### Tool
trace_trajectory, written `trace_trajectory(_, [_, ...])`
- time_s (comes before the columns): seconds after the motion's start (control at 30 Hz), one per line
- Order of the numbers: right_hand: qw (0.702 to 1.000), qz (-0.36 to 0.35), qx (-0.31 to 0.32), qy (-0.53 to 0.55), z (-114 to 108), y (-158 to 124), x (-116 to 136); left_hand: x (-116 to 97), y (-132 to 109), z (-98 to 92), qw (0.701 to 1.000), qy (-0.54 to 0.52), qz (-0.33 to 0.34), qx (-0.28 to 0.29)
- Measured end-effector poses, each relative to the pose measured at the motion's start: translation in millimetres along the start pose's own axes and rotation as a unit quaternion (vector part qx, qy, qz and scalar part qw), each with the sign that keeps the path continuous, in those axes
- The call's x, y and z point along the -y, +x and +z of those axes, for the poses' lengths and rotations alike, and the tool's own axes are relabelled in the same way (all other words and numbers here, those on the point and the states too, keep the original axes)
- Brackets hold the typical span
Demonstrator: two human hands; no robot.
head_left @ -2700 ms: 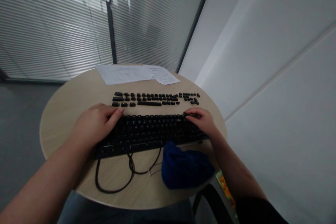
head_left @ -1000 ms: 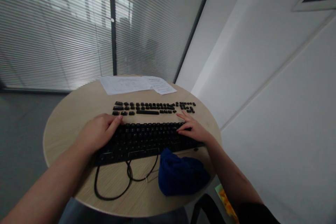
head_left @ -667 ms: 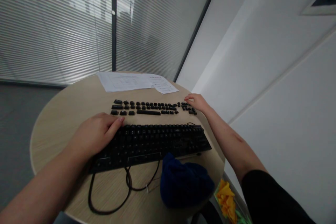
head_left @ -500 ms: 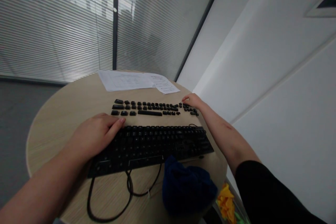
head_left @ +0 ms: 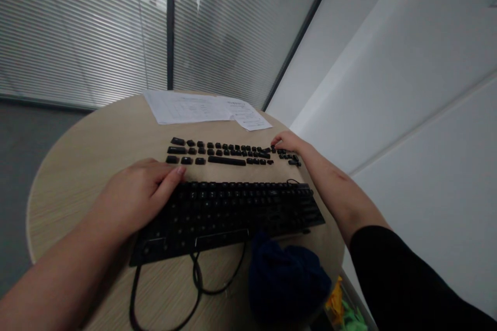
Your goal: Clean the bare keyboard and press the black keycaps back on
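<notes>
A black keyboard (head_left: 233, 212) lies on the round wooden table, its lower rows bare of caps. Beyond it, loose black keycaps (head_left: 227, 161) are laid out in rows, the long space bar among them. My left hand (head_left: 135, 191) rests on the keyboard's left end, fingers closed round its edge, thumb on top. At the right end of the loose rows, my right hand (head_left: 289, 141) touches the keycaps with bent, closed fingers; whether a cap is between the fingertips is too small to tell.
Printed papers (head_left: 194, 108) lie at the table's far side. A dark blue cloth (head_left: 287, 282) sits in front of the keyboard at the right, beside a looped black cable (head_left: 199, 279). Orange and green items (head_left: 336, 302) are below the table edge. A white wall rises on the right.
The view has tilted down slightly. My right hand's fingertips have shifted a little among the small keycaps at the right. My left hand stays on the keyboard.
</notes>
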State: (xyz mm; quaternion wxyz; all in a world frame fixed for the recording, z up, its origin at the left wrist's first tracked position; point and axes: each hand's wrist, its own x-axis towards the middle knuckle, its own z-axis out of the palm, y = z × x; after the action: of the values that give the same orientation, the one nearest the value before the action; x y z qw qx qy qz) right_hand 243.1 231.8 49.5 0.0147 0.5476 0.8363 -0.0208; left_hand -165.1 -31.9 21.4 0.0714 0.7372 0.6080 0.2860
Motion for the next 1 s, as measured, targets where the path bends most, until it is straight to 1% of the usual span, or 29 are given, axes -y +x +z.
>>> trace_trajectory(0.1, [1.000, 0.002, -0.014, 0.014, 1, 2, -1, -2, 0, -0.5, 1.000, 0.002, -0.014, 0.021])
trace_trajectory(0.17, [0.999, 0.003, -0.031, 0.024, -2, 1, -2, -1, 1, -0.1, 0.999, -0.001, -0.014, 0.030])
trace_trajectory(0.23, [0.996, -0.003, -0.079, 0.041, -9, -10, -3, 0, 1, 0.6, 0.999, 0.000, -0.019, 0.037])
trace_trajectory(0.3, [0.984, -0.014, -0.159, 0.080, -17, -34, -2, 0, 2, 1.1, 0.999, 0.003, -0.031, 0.040])
trace_trajectory(0.37, [0.962, -0.018, -0.235, 0.138, -20, -72, 2, 0, 2, 1.1, 0.998, 0.005, -0.043, 0.043])
trace_trajectory(0.43, [0.946, -0.006, -0.259, 0.193, -14, -117, 11, -1, 3, 0.6, 0.998, 0.004, -0.053, 0.044])
trace_trajectory(0.47, [0.944, -0.005, -0.252, 0.214, -9, -139, 16, -3, 3, 0.2, 0.997, 0.007, -0.060, 0.043])
trace_trajectory(0.53, [0.945, -0.012, -0.219, 0.243, 7, -178, 30, -5, 4, -0.5, 0.996, 0.023, -0.076, 0.044])
trace_trajectory(0.57, [0.948, -0.022, -0.200, 0.246, 15, -193, 37, -7, 4, -0.8, 0.995, 0.034, -0.085, 0.044])
trace_trajectory(0.63, [0.956, -0.051, -0.163, 0.240, 31, -213, 50, -10, 4, -1.2, 0.993, 0.052, -0.099, 0.047])
trace_trajectory(0.7, [0.959, -0.075, -0.143, 0.234, 41, -222, 60, -12, 3, -1.3, 0.991, 0.055, -0.115, 0.047])
trace_trajectory(0.77, [0.958, -0.080, -0.142, 0.236, 46, -226, 65, -13, 1, -2.1, 0.989, 0.042, -0.135, 0.044])
trace_trajectory(0.87, [0.955, -0.077, -0.150, 0.243, 47, -227, 70, -15, 0, -4.9, 0.986, 0.024, -0.159, 0.040])
trace_trajectory(1.0, [0.956, -0.105, -0.153, 0.226, 45, -228, 75, -18, 0, -8.7, 0.988, 0.018, -0.151, 0.031])
